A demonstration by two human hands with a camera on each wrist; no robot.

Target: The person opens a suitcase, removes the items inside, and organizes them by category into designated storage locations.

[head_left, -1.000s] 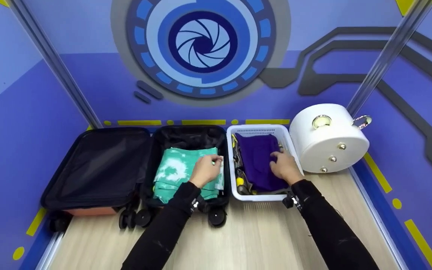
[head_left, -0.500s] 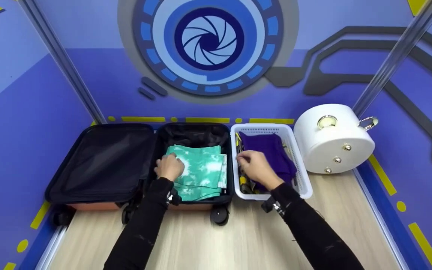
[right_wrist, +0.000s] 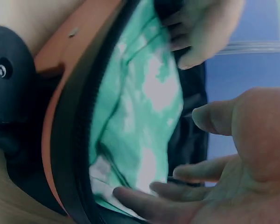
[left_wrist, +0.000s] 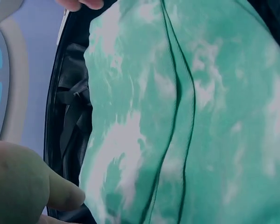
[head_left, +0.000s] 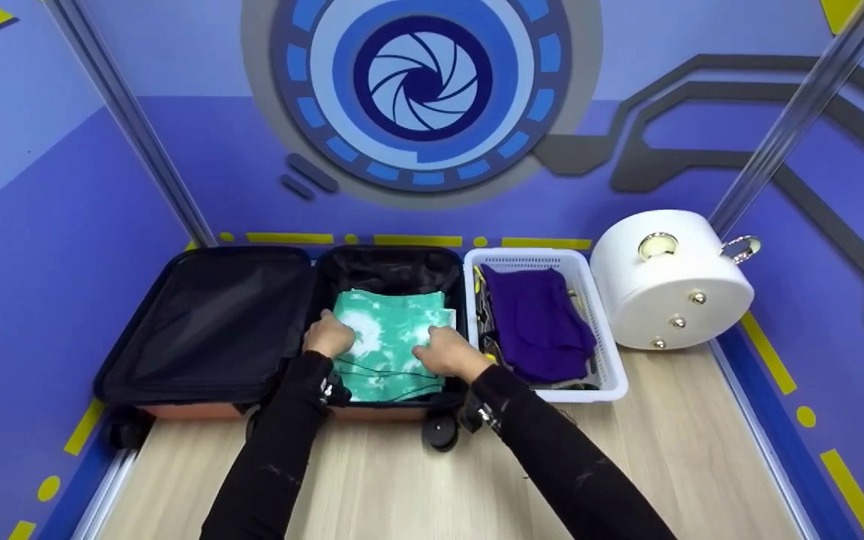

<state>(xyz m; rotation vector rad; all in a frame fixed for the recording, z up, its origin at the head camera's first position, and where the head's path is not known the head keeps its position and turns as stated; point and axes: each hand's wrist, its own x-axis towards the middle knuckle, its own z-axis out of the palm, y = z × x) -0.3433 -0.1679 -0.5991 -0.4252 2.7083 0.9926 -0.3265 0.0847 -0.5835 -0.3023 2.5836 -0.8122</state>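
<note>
A folded green-and-white tie-dye garment (head_left: 387, 315) lies in the suitcase (head_left: 402, 409), with soft ridges across its front part. My left hand (head_left: 328, 334) is at its left edge, fingers relaxed and pointing down beside the suitcase wall. In the left wrist view the thumb (left_wrist: 67, 193) comes right to the cloth's edge. My right hand (head_left: 447, 352) is over the right edge of the garment. Its fingers (right_wrist: 149, 205) are spread and loosely extended in the right wrist view, with nothing gripped. A strip of pale cloth (head_left: 450, 319) shows under the garment on the right.
The suitcase's dark lid half (head_left: 214, 322) lies open at the left. Right of the suitcase stands a white basket (head_left: 608, 352) holding a folded purple cloth (head_left: 541, 322) among other items. A white round case (head_left: 664, 277) with gold studs stands beyond it. A wall rises behind.
My left hand moved from the garment's right side to its left edge. The right hand left the purple cloth in the basket and crossed left to the garment's right edge.
</note>
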